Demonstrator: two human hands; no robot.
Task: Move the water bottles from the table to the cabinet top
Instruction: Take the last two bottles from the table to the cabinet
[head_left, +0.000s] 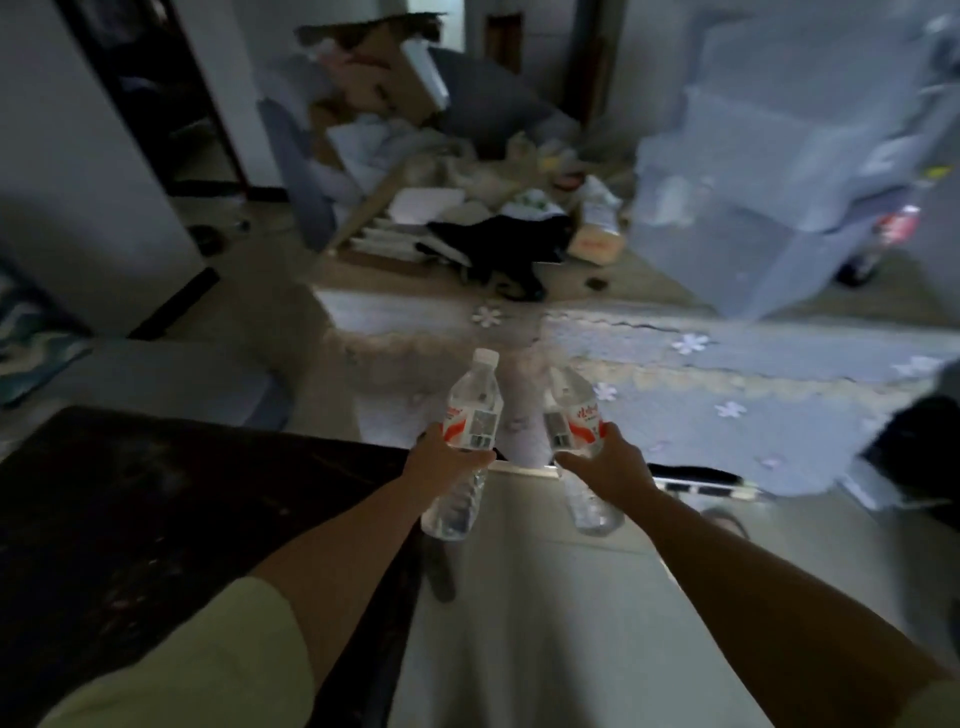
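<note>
Left hand (441, 460) and right hand (615, 460) each grip one clear water bottle by its red-and-white label: left bottle (465, 441), white-capped; right bottle (579, 441), cap blurred.

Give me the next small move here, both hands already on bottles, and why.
Probably carry both onward, kept upright. The left hand grips the left bottle and the right hand grips the right bottle, each round the middle, both held clear above the floor past the dark table. No cabinet top is identifiable in this blurred view, so finding it comes first.
</note>
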